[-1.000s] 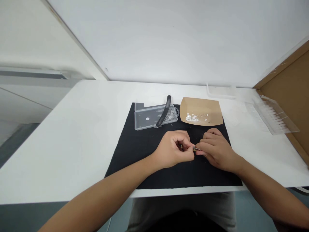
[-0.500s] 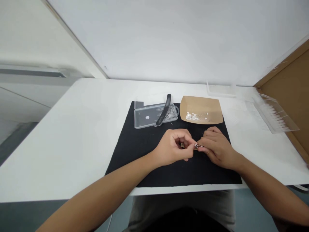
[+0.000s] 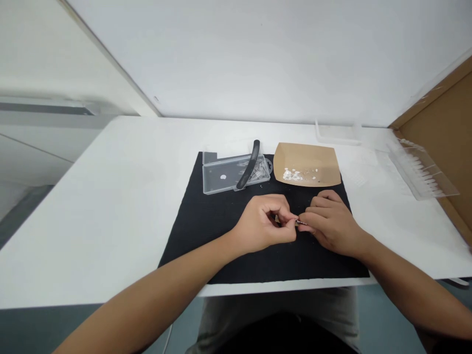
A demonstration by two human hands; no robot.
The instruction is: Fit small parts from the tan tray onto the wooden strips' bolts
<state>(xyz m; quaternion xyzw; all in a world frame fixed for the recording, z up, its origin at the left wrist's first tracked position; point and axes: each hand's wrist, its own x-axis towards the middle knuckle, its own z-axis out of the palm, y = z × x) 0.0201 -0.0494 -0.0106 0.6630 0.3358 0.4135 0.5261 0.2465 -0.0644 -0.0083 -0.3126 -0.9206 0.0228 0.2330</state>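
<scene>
Silvery piece [image 3: 301, 223] — slim, shiny — sits between pinching hands [image 3: 262, 223].

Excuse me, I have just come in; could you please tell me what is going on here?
A person's left hand and right hand meet over a black mat, fingertips pinching a small shiny piece, too small to identify. Beyond them, a black curved strip lies across an open clear case holding clear pieces. To its right, a brown tray holds white bits.
</scene>
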